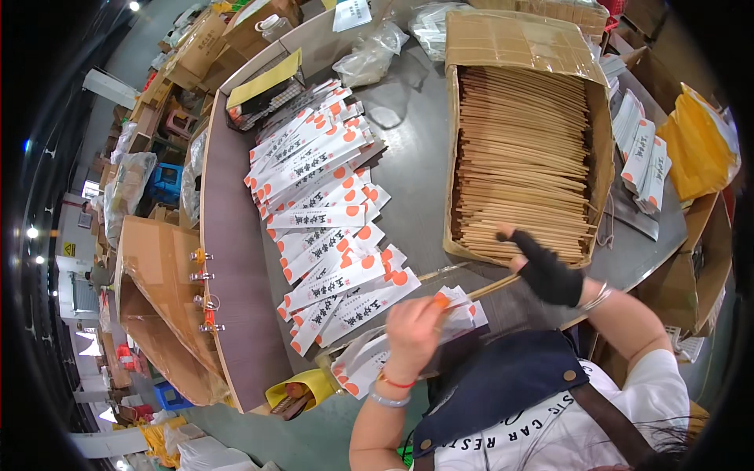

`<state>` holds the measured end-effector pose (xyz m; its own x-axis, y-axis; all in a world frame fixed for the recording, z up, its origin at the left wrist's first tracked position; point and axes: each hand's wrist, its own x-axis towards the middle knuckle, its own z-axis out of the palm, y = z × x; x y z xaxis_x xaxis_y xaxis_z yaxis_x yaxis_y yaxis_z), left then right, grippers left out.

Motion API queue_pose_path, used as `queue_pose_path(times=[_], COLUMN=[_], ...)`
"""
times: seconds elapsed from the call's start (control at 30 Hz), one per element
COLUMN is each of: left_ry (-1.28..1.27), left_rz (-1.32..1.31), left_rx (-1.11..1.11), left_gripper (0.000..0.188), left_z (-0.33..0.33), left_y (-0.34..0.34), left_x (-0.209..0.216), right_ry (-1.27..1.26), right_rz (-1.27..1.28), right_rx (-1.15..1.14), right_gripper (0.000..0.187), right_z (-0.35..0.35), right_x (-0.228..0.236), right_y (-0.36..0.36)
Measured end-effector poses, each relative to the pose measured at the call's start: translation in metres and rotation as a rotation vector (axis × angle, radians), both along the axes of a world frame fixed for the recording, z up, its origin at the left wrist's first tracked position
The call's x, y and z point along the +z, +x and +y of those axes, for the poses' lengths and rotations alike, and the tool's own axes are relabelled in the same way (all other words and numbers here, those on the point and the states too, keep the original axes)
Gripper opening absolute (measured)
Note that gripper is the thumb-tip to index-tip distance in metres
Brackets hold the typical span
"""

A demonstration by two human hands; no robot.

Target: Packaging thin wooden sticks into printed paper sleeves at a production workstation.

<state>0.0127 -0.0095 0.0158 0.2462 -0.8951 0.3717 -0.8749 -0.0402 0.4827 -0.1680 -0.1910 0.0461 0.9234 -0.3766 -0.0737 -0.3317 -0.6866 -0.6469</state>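
My left hand [415,334] is closed on a white paper chopstick sleeve with an orange end [442,300], above a stack of more such sleeves [363,363] at the table's near edge. From beside that hand, wooden chopsticks [493,287] extend rightward toward my right hand [546,271], which wears a black fingerless glove. Its thumb and forefinger are apart, close to the chopsticks' outer end; whether they touch is unclear. Just beyond it stands an open cardboard box [453,157] packed with loose chopsticks [522,157].
Sleeves lie in an overlapping pile [318,212] on the grey table [416,173]. A wire basket [267,90] and plastic bags [373,55] are behind. More sleeves [646,153] lie right, near a yellow bag [699,141]. A yellow pouch [320,386] hangs at the near-left corner.
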Motion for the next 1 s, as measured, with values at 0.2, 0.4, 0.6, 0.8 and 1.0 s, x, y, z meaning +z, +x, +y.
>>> queue_pose_path(times=[0.2,0.4,0.6,0.8,1.0], left_ry=[-0.01,0.141,-0.015,0.048,0.059], left_rz=[-0.235,0.214,0.204,0.359,0.361], left_rx=[0.132,0.134,0.175,0.175,0.1], left_gripper=[0.043,0.038,0.026,0.022,0.016], left_z=[-0.003,0.029,0.029,0.039,0.034], left_y=[0.025,0.002,0.0,0.008,0.011], left_x=[0.003,-0.038,-0.04,-0.041,-0.032], right_ry=[-0.136,-0.626,-0.57,-0.252,-0.212], right_rz=[-0.345,-0.2,-0.017,-0.055,-0.094], right_rx=[-0.316,-0.136,-0.21,-0.012,0.105], right_gripper=[0.038,0.023,0.013,0.017,0.018], right_z=[-0.012,-0.038,-0.034,-0.024,-0.015], right_x=[-0.059,-0.083,-0.075,-0.023,-0.008], right_y=[-0.017,-0.039,-0.032,-0.039,-0.038])
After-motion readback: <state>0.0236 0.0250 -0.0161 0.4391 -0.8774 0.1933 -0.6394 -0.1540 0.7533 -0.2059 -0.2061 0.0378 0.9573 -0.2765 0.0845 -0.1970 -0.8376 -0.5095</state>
